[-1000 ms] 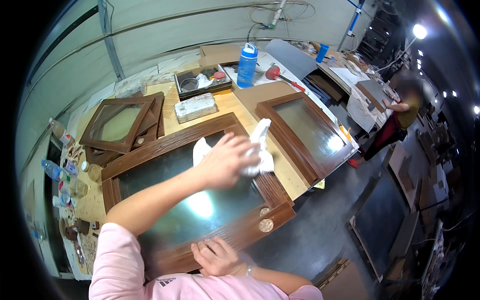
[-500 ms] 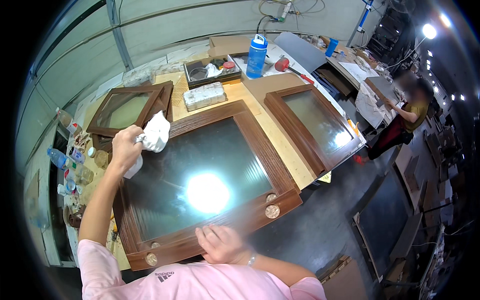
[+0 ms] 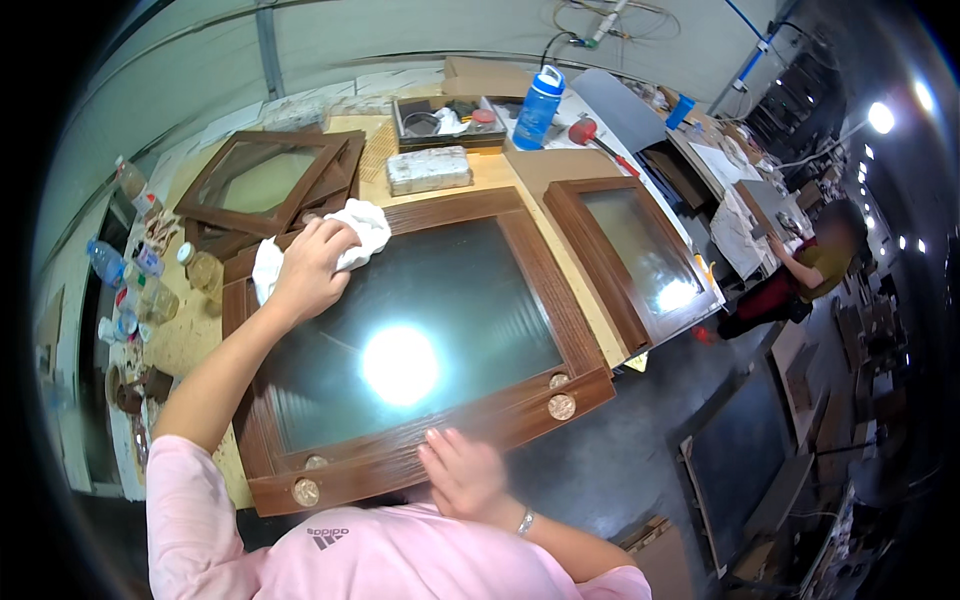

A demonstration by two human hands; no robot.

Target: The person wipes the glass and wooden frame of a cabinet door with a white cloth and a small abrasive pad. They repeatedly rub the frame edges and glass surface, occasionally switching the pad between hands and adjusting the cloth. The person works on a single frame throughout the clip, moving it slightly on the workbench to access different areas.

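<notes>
Before me lies a brown wood-framed glass door panel (image 3: 400, 340), with a bright lamp reflection on its glass. My left hand (image 3: 315, 265) grips a crumpled white cloth (image 3: 365, 232) and presses it at the panel's far left corner. Part of the cloth hangs out to the left of the hand. Along the near rail, my right hand (image 3: 465, 472) has its fingers stretched out over the wood edge and holds nothing; it is slightly blurred. Round drilled recesses (image 3: 561, 406) show near both ends of that rail.
Smaller framed glass panels (image 3: 250, 178) are stacked far left; another framed panel (image 3: 640, 260) lies right. Behind are a white-wrapped block (image 3: 428, 171), a tool tray (image 3: 450, 125), a blue bottle (image 3: 538, 108) and a red mallet (image 3: 583, 131). Bottles (image 3: 205, 270) line the left. A co-worker (image 3: 815, 262) stands right.
My left hand has moved right and pressed the raised cloth down onto the panel's far left corner. My right hand has shifted slightly right along the near rail. The view has tilted a little.
</notes>
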